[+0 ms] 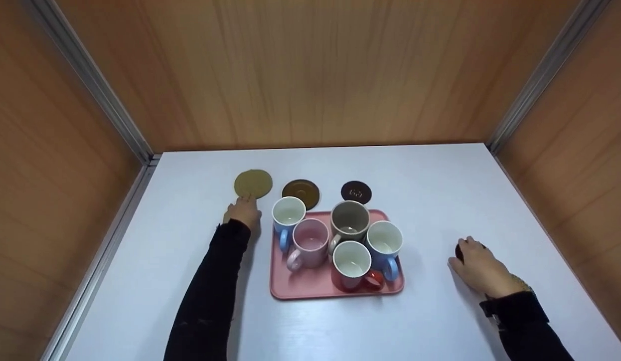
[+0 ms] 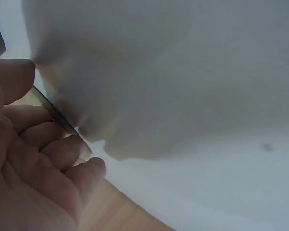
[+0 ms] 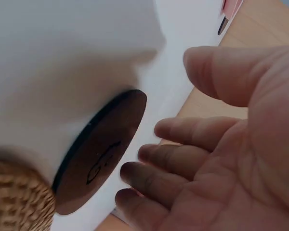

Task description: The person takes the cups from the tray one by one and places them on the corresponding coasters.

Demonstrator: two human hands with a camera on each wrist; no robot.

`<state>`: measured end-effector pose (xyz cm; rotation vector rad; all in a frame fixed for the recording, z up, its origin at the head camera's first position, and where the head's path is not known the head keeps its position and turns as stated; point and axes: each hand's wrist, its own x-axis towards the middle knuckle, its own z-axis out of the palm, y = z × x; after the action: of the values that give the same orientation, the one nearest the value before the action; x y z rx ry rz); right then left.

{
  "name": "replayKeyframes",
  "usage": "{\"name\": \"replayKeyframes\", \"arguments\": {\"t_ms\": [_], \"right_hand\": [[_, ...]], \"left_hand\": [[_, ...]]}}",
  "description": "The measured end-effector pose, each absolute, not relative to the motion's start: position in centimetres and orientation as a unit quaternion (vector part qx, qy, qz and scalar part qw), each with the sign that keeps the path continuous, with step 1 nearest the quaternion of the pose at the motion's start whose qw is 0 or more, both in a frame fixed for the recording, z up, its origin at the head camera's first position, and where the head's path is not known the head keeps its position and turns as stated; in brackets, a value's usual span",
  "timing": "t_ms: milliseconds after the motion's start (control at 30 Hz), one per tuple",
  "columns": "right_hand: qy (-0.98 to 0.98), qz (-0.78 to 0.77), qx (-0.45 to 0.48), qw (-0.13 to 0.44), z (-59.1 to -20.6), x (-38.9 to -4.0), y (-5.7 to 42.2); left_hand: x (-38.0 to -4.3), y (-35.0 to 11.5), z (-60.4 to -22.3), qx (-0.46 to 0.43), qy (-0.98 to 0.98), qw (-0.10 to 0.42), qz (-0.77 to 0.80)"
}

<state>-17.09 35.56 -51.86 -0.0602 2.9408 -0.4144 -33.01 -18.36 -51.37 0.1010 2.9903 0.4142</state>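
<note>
An olive-green round coaster (image 1: 253, 183) lies at the far left of the white table. My left hand (image 1: 244, 211) reaches to its near edge, fingertips right at the rim. In the left wrist view the coaster shows only as a thin dark edge (image 2: 62, 118) behind bent fingers (image 2: 70, 151), with the thumb apart from them. On the right, my right hand (image 1: 480, 268) hovers over a dark brown round coaster (image 3: 103, 151), partly hidden by it in the head view. Its fingers are spread loosely and hold nothing. A woven coaster (image 3: 21, 197) lies beside the dark one, partly under the wrist.
A pink tray (image 1: 300, 288) between the arms bears several mugs, among them a pink mug (image 1: 310, 240), a grey mug (image 1: 349, 218) and a red mug (image 1: 351, 260). Behind it lie a brown coaster (image 1: 301, 192) and a black coaster (image 1: 356, 191). Wooden panels (image 1: 310, 75) enclose the table.
</note>
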Motion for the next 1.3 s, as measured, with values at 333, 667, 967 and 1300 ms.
{"name": "replayKeyframes", "arguments": {"t_ms": [333, 667, 967, 1300], "right_hand": [[0.985, -0.114, -0.012, 0.129, -52.1, -17.0, 34.9], [0.979, -0.083, -0.122, 0.138, -51.9, -24.1, 32.8], [0.971, -0.068, -0.145, 0.176, -51.1, -30.4, 30.3], [0.968, -0.061, -0.191, 0.153, -51.7, -34.2, 27.7]], "left_hand": [[-29.7, -19.1, -52.7, 0.022, 0.986, 0.060, 0.155], [-25.3, -20.2, -53.1, -0.005, 0.979, 0.065, 0.191], [-23.7, -19.1, -52.4, 0.017, 0.983, 0.084, 0.163], [-23.7, -18.0, -53.0, 0.023, 0.987, 0.065, 0.146]]}}
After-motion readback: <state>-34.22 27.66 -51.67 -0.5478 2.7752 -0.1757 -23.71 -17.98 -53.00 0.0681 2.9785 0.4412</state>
